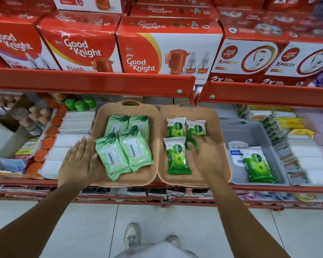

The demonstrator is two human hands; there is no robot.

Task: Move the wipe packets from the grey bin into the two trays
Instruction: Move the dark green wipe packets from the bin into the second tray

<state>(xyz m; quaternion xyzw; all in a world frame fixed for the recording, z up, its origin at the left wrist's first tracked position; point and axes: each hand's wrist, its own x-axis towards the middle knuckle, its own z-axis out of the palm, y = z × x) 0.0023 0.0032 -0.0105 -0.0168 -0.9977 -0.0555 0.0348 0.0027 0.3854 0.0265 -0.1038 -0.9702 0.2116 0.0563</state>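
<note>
Dettol pack [257,164]: last one in grey bin [254,133], at 3 o'clock of trays. Judged light, soft, slick film; pinch by long edges or end seal. Paper slip [236,152] beside it, may snag. Right tray [177,110]: packs inside, gap at 3 o'clock side. Left tray [101,118]: four pale packs. R hand [205,155] blurred over right tray, fingers spread, empty. L hand [80,162] flat, open, on left tray edge. Shelf lip overhead, low clearance.

The motion-blurred right hand [206,155] covers the lower part of a green-and-white Dettol wipe packet [196,129] in the right peach plastic tray [220,116], so its grip is unclear. The white printed label [236,153] in the grey plastic bin [254,131] is partly hidden by another Dettol packet [259,164].
</note>
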